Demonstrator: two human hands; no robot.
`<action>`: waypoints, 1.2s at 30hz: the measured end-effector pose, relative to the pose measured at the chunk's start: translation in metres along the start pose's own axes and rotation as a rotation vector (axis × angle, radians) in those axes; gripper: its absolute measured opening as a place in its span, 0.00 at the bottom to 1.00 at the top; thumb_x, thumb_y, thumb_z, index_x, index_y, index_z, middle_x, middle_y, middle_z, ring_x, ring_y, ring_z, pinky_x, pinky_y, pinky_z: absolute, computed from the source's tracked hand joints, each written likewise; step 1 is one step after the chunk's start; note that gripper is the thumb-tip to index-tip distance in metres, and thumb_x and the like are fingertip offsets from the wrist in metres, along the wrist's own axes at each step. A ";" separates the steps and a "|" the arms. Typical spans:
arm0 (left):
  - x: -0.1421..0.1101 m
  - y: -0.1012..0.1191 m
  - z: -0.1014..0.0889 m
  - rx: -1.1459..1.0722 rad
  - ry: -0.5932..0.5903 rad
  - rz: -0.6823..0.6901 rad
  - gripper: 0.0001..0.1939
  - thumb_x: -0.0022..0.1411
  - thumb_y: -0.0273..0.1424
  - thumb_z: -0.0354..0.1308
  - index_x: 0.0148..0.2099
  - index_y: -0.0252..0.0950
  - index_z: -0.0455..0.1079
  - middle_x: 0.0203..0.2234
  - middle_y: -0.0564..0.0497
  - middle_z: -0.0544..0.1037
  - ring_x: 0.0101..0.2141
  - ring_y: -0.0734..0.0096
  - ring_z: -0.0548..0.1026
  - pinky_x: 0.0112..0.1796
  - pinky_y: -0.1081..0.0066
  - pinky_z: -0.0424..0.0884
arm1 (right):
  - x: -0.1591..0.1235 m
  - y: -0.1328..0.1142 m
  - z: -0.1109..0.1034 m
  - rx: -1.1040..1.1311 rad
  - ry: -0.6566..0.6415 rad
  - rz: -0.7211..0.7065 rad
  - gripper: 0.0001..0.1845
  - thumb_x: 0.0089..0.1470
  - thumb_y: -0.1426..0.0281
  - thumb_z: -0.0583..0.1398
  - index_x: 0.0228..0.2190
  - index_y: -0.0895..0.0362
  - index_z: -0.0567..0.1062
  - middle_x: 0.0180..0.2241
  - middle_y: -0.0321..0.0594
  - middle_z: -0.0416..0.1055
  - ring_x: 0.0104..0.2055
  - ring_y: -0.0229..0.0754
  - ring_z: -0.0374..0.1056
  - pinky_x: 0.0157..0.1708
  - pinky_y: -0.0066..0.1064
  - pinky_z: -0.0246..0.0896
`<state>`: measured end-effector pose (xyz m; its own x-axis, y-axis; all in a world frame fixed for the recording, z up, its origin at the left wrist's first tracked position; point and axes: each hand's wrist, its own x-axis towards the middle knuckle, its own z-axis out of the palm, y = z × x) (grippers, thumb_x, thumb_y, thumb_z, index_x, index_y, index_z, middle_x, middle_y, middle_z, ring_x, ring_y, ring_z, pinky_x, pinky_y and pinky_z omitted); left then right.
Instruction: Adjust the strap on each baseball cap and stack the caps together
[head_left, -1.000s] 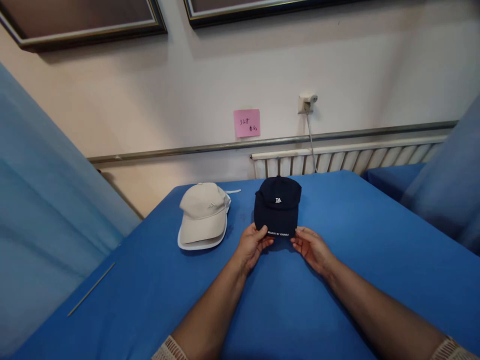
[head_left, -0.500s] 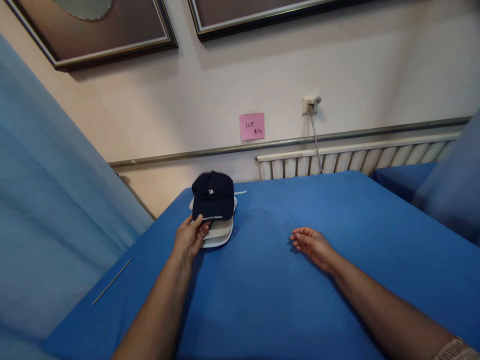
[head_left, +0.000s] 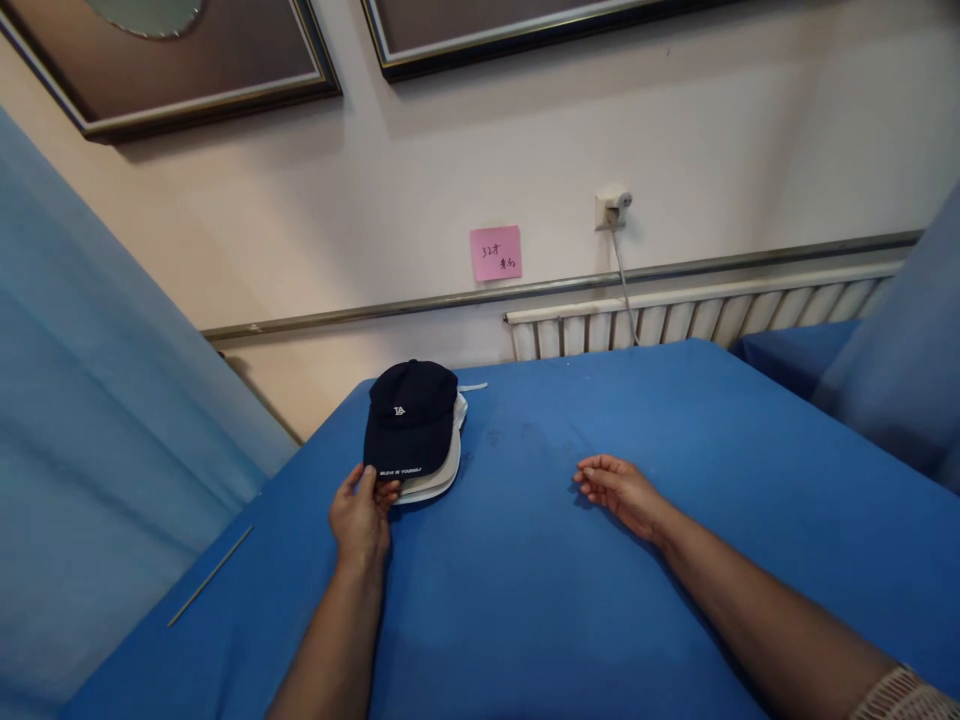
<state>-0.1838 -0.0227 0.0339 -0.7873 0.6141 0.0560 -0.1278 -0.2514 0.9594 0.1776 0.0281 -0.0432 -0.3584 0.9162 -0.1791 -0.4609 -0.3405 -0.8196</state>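
My left hand [head_left: 365,510] is closed on the brim of a navy baseball cap [head_left: 412,410], thumb on top and fingers beneath. White letters run along the brim, and a small white logo marks the crown. The cap lies over a small stack of light caps; a beige brim [head_left: 436,478] and a white brim [head_left: 427,494] show below it on the right. How far the navy cap is lifted off them I cannot tell. Resting on the blue table cover [head_left: 510,580], apart from the caps, my right hand [head_left: 621,494] has its fingers curled in, with nothing visible in them.
A thin stick [head_left: 210,577] lies near the table's left edge. Blue curtains [head_left: 112,420] hang at the left, with more at the right. Behind the table are a metal rail [head_left: 375,312], a radiator [head_left: 675,322], a plugged socket [head_left: 611,212] and a pink note [head_left: 496,253].
My left hand has drawn the navy cap slightly left and toward me, so its brim covers more of the light caps. My right hand has stayed nearly still. The view has shifted slightly.
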 end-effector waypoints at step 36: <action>-0.097 0.021 0.187 0.047 -0.626 0.079 0.36 0.60 0.61 0.39 0.15 0.37 0.50 0.12 0.53 0.60 0.15 0.79 0.57 0.18 0.74 0.52 | 0.002 -0.132 0.043 -0.495 0.375 -0.768 0.37 0.57 0.39 0.36 0.13 0.53 0.55 0.14 0.33 0.50 0.17 0.35 0.48 0.19 0.30 0.42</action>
<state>0.0032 0.0525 0.1002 -0.2894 0.9199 0.2647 -0.0463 -0.2896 0.9560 0.2029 0.0660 0.0878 0.2160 0.8879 0.4062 -0.0378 0.4233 -0.9052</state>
